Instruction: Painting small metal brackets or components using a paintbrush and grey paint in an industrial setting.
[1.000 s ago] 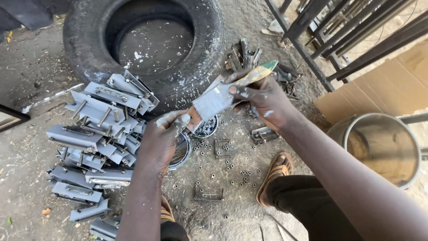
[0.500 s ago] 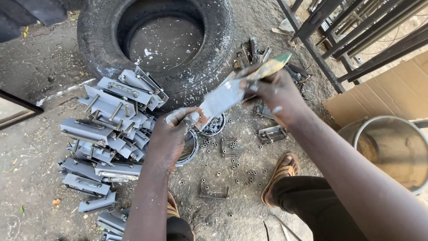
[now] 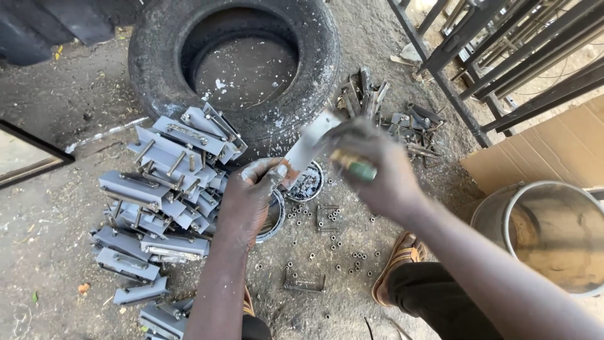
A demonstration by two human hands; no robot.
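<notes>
My left hand (image 3: 255, 201), smeared with grey paint, grips the lower end of a flat metal piece (image 3: 308, 146) coated grey and held slanting up to the right. My right hand (image 3: 371, 167) holds a paintbrush with a yellow and green handle (image 3: 353, 165) against the upper end of that piece; it is blurred by motion. Right below my hands sit a small paint tin (image 3: 307, 182) and a round lid (image 3: 272, 217) on the ground.
A stack of grey painted metal brackets (image 3: 157, 208) lies at left, in front of an old tyre (image 3: 236, 63). Unpainted metal parts (image 3: 390, 107) lie behind my hands. Several loose nuts (image 3: 327, 252) dot the dirt. A metal bucket (image 3: 547, 236), cardboard (image 3: 553, 145) and a steel frame (image 3: 497, 69) stand at right.
My right hand has swept the brush down along the metal piece toward my left hand. The piece sits lower and steeper than before.
</notes>
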